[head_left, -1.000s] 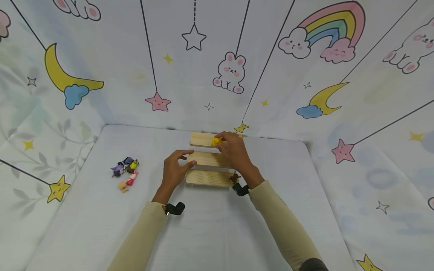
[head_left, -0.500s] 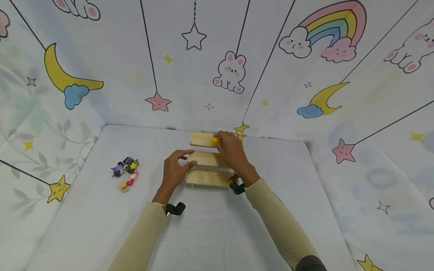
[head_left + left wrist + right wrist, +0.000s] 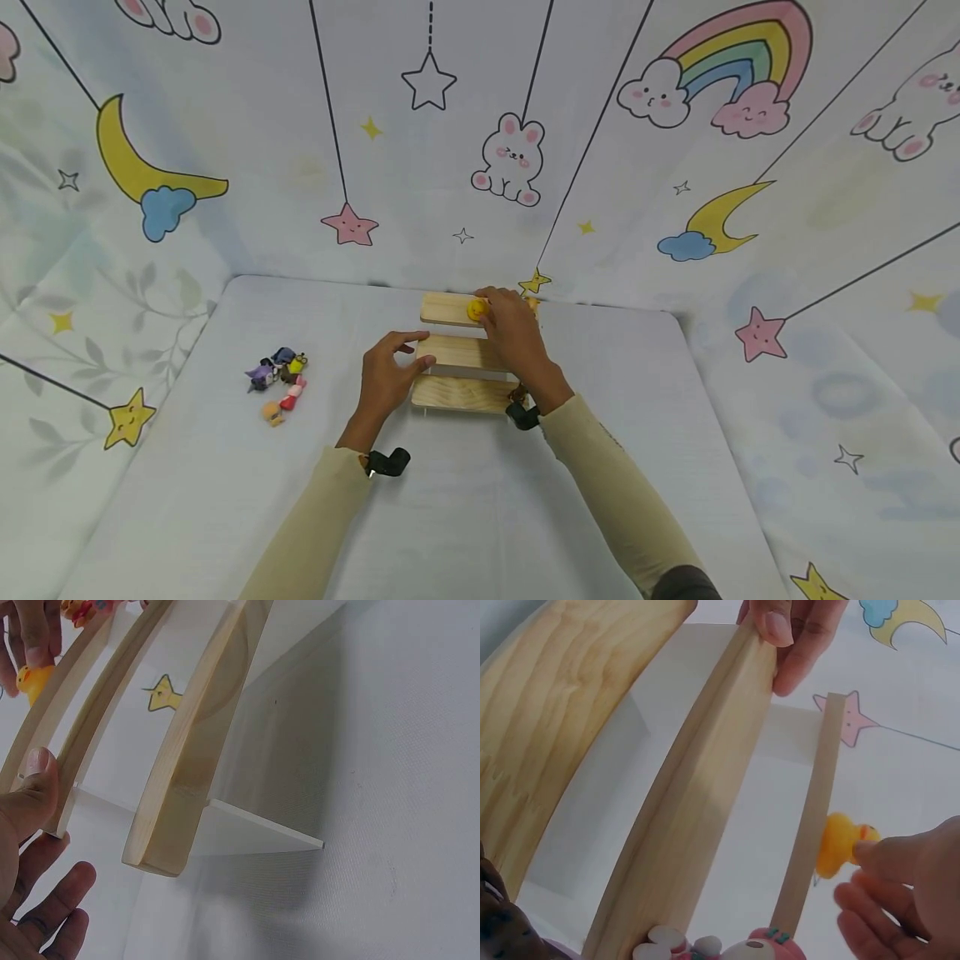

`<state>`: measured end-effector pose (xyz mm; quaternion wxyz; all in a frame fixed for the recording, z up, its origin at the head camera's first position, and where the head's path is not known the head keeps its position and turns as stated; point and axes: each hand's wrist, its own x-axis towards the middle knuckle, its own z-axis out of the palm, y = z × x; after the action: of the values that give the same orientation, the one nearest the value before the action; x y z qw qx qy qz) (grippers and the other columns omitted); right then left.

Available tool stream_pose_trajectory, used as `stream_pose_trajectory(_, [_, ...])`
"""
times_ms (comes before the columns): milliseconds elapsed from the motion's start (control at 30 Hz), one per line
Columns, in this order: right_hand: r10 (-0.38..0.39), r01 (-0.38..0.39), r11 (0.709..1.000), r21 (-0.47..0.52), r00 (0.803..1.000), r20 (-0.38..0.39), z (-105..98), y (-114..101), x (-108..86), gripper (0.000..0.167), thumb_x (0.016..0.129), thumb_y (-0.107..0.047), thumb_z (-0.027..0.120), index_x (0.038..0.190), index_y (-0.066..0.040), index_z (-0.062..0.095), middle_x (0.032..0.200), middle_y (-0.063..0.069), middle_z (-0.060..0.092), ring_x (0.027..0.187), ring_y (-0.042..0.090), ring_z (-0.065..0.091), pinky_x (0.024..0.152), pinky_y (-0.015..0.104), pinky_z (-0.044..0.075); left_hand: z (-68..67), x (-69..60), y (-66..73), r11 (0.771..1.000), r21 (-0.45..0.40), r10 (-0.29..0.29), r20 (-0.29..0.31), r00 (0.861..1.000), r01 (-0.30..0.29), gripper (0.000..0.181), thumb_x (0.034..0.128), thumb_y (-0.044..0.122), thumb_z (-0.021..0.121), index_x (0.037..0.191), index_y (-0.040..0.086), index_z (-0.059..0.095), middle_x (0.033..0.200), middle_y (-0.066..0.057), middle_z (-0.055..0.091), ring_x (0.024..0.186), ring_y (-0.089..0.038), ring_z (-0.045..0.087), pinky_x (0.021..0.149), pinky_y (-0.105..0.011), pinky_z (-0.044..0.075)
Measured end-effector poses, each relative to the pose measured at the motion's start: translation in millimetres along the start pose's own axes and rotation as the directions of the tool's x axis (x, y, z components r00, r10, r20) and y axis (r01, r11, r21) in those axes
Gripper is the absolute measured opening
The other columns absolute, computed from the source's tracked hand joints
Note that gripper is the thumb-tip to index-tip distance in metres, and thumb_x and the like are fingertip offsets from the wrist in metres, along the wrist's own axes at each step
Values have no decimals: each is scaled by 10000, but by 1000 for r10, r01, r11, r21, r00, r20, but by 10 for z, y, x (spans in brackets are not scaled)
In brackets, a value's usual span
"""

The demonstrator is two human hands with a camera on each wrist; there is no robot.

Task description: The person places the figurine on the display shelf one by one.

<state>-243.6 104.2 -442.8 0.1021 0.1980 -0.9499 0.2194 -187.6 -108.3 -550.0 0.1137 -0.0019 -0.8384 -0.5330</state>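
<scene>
A three-tier shelf of pale wooden boards stands on the table, its middle board [image 3: 457,352] gripped at the left end by my left hand [image 3: 387,375], thumb above and fingers below in the left wrist view. On the top board [image 3: 444,308] stands a yellow duck figure [image 3: 477,310]. My right hand [image 3: 517,337] has its thumb and a finger at the duck's head [image 3: 865,838]; the other fingers curl loosely beside it. A pink and white figure [image 3: 759,951] sits by the right end of the middle board, hidden by my hand in the head view.
Several small figures [image 3: 287,375] lie in a group on the white table [image 3: 187,467], left of the shelf. A dark brown figure [image 3: 517,395] is on the lowest board's right end, and an orange one [image 3: 533,304] at the top right. A patterned cloth [image 3: 285,150] hangs behind.
The duck has turned and now stands more upright on the top board, about where it was. My right wrist has shifted slightly left. The left hand has kept its hold on the board.
</scene>
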Motion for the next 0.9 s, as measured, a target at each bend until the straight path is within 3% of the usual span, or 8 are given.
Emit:
stream_pose_trajectory(133, [-24,29,998,50,996,-91,-75,-4,-33,389,987,-49,750,1366,-115,695,1366,110,714,1307,313,641,1121,496,526,0,-5,8,1000,4,-7,1,1000,7,468,859,288,886,1308,243,763,1307,-41,735,1167,-299,670,1022,-568,538])
stream_pose_trajectory(267, [-51,80,989,123,974,-220,-185,33,-66,376,978,-53,764,1349,-91,714,1381,128,705,1321,336,628,1122,521,520,1,-4,15,1000,3,-9,3,1000,9,468,862,288,883,1311,240,761,1310,-42,735,1170,-301,669,1025,-569,537])
stream_pose_trajectory(400, [-43,95,982,166,956,-291,-263,152,-86,400,958,-83,797,1350,-91,716,1394,121,701,1323,329,618,1129,519,512,-1,-2,23,1000,-2,-7,4,1000,7,464,866,270,884,1312,235,760,1314,-37,735,1167,-297,667,1029,-569,533])
stream_pose_trajectory(667, [7,67,975,210,943,-334,-398,373,-160,444,938,-140,834,1359,-78,708,1369,133,714,1252,322,651,1071,505,534,0,-1,20,1000,-6,-9,2,1000,10,462,865,248,889,1309,232,760,1311,-37,737,1164,-298,667,1024,-570,531])
stream_pose_trajectory(900, [131,-57,963,263,952,-276,-398,557,-262,504,929,-220,850,1401,-143,691,1333,120,712,1229,335,640,1040,527,528,-6,-4,21,1000,9,-19,4,1000,19,463,867,285,883,1311,242,760,1318,-38,733,1174,-299,664,1024,-575,528])
